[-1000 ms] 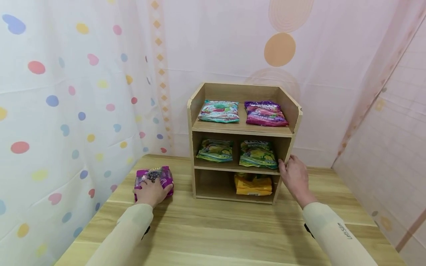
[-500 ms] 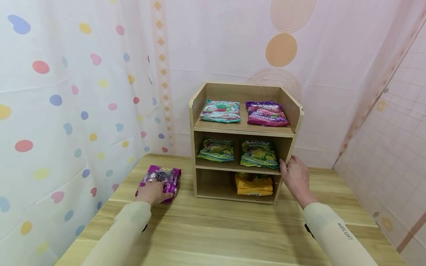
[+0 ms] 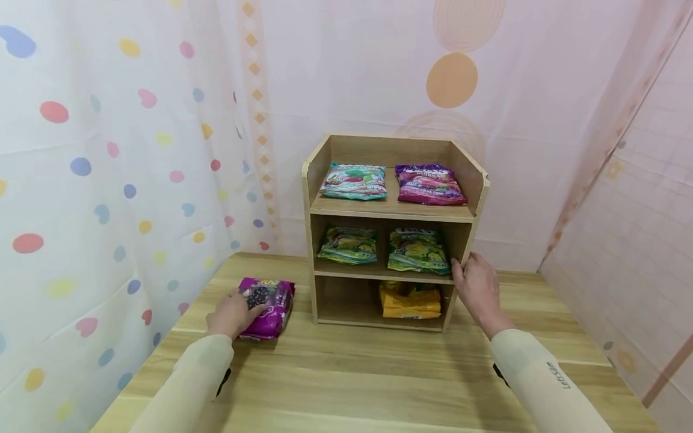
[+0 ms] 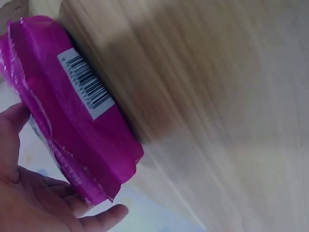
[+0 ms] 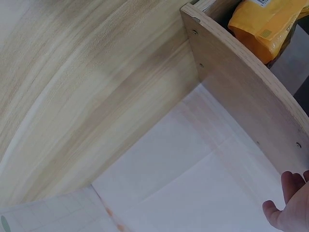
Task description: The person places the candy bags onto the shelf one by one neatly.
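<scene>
On the tabletop left of the shelf, my left hand [image 3: 230, 314] holds a purple candy bag [image 3: 267, 310] by its left side, the thumb lying over the top. Seen from the left wrist, the bag's barcode [image 4: 86, 83] end faces the camera, with the bag between thumb and fingers. My right hand [image 3: 479, 285] grips the right side panel of a small three-tier wooden shelf [image 3: 379, 276], thumb at the front edge and fingers along the outside. Only part of that hand [image 5: 294, 208] shows in the right wrist view.
The top tier bears a teal-and-white bag [image 3: 354, 182] and a purple-pink bag [image 3: 431, 184]. Two green bags, left [image 3: 348, 245] and right [image 3: 417, 251], lie in the middle; a yellow package [image 3: 411, 302] sits at the lower right. Patterned curtains [image 3: 162, 180] surround the wooden table [image 3: 352, 373].
My left hand has gone from lying over the purple candy bag to its left side. The bag has shifted right and slightly nearer. My right hand has stayed at the shelf.
</scene>
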Tool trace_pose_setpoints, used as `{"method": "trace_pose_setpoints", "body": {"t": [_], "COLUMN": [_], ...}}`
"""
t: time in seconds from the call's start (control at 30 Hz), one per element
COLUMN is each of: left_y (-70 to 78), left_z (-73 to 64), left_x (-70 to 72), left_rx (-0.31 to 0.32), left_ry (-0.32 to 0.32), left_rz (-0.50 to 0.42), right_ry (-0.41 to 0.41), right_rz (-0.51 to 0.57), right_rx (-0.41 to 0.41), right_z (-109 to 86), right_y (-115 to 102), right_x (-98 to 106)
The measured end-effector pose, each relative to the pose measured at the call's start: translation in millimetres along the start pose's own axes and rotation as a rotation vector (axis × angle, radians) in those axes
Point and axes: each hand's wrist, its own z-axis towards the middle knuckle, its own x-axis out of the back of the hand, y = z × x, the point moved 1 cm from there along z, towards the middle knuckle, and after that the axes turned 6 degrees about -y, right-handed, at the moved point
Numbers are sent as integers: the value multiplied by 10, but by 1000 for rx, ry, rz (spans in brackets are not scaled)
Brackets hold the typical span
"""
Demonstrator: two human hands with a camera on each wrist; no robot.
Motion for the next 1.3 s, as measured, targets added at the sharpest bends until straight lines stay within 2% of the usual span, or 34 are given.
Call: {"method": "trace_pose_setpoints", "body": {"t": [0.07,0.13,0.37,0.53,0.67,0.83,1.3], "left_y": [-17,-33,-79,-84,-91,-106,-164], "left_z": [-2,7,22,-9,-42,-63,-68], "left_x": [25,46,115,170,169,129,168], "left_rx": [18,5,-180,-233,-209,-155,-126], "left_ry": [-37,-58,-110,-190,-219,-216,-190], "left_rz": [-6,-3,-34,-62,-61,-68,-151], "right_ry": [3,6,-21,-37,-29,-30,-17], "right_rz": [2,3,9,6,7,6,18], "right_rx": [0,2,-24,-37,-33,-29,-29], "right_z": [5,8,-5,-11,-15,-17,-10], "right_y": [-7,-14,-23,-24,-29,-30,-20], "right_x": [4,9,25,18,10,18,-2]}}
